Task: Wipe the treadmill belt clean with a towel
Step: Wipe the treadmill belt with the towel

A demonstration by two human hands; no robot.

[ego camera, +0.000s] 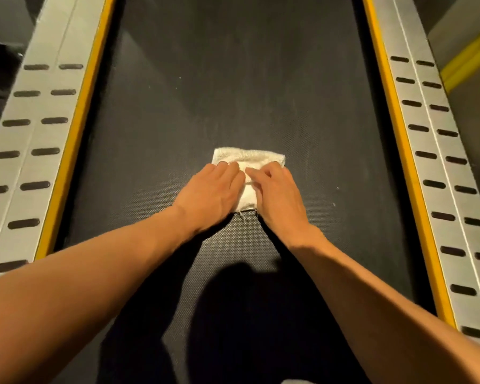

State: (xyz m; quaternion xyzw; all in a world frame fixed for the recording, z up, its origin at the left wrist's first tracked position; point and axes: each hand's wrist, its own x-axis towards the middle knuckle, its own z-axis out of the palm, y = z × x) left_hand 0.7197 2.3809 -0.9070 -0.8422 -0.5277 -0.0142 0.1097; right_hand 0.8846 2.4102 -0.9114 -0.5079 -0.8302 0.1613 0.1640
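A folded white towel [248, 159] lies flat on the dark treadmill belt [233, 79], near its middle. My left hand [211, 194] rests palm down on the towel's left half, fingers laid flat across it. My right hand [277, 194] lies on the right half the same way, its fingertips meeting those of the left. Both hands cover most of the cloth; only its far edge and a strip between the hands show. A few pale specks dot the belt to the right and further up.
Grey side rails with dark slots run along both sides, the left rail [39, 134] and the right rail [432, 162], each edged by a yellow strip [75, 134] next to the belt. A yellow bar [466, 62] shows at the far right. My shadow falls on the near belt.
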